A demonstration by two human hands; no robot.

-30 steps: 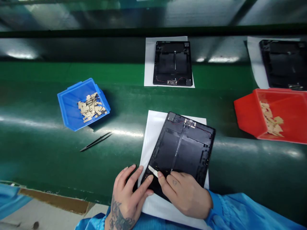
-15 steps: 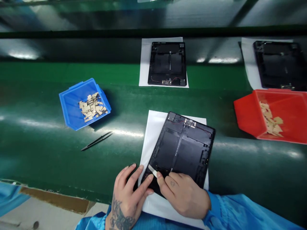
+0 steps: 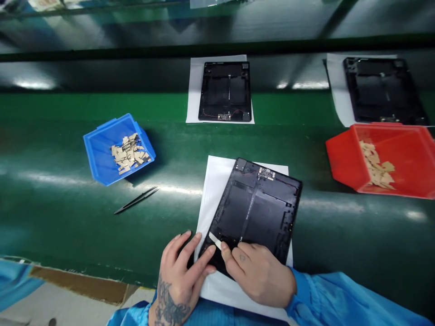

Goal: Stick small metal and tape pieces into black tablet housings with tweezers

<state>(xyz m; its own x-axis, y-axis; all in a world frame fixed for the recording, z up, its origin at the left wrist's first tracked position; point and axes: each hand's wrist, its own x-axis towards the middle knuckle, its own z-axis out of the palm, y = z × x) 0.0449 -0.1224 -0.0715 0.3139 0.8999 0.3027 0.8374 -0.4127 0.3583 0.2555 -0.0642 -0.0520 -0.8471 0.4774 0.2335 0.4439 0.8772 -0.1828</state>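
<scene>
A black tablet back shell [image 3: 261, 210] with a small circuit board and a ribbon cable lies tilted on a white sheet [image 3: 212, 192]. My left hand [image 3: 183, 267] has its fingers spread over the shell's lower left edge, thumb and index finger near the corner. In my right hand [image 3: 256, 269], closed at the shell's lower edge, is a flat white pry tool [image 3: 215, 240]. Its tip rests near the shell's lower left side; my fingers hide the other end. Part of the shell's lower edge is covered by my hands.
A blue bin [image 3: 102, 151] of small beige pieces stands left, with black tweezers [image 3: 136, 200] below it. A red bin [image 3: 408, 167] with beige pieces is at right. Farther back, two more tablet shells [image 3: 217, 93] [image 3: 384, 90] lie on white sheets.
The two far tablet shells have shifted left relative to the bench. My hands and the pry tool keep nearly the same place on the near shell. The camera view has shifted slightly.
</scene>
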